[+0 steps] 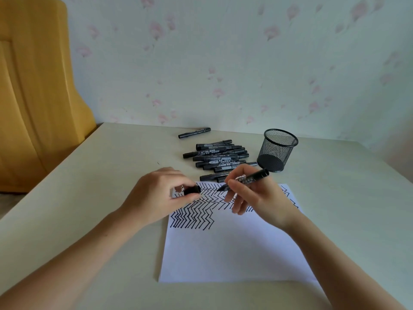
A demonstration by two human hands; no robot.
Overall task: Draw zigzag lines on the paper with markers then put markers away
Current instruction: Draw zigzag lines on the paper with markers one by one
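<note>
Your right hand (248, 193) grips the uncapped marker (243, 180); your left hand (161, 195) pinches its cap (192, 189). Misalign them and the tip inks your fingers (232, 183).

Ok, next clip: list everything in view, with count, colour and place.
paper: one, white, black zigzags across its far part, table centre
marker pile: over ten, black, beyond the paper
lone marker: one, black, far edge
mesh cup: one, black, right of the pile
table: one, cream
chair: one, yellow, far left
cap: one, black, in left hand
uncapped marker: one, black, in right hand
hands: left hand, right hand, over the paper
</note>
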